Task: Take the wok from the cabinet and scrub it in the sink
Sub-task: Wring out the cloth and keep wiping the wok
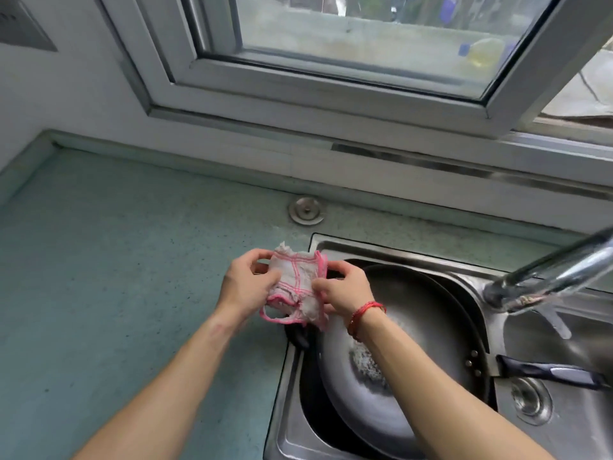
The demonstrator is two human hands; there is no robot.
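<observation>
A grey metal wok (424, 330) lies tilted in the left basin of the steel sink (335, 242), its dark handle (550, 371) reaching right over the divider. A rough, whitish patch shows on the wok's inner wall. Above the sink's left rim I hold a crumpled white dishcloth with pink stripes (297, 285) between both hands. My left hand (247, 283) pinches its left side and my right hand (345, 288) grips its right side. A red string bracelet circles my right wrist.
The chrome faucet (550, 273) juts in from the right above the sink. A green speckled countertop (116, 277) spreads to the left. A round metal cap (306, 210) sits behind the sink. A window frame (298, 104) runs along the back wall.
</observation>
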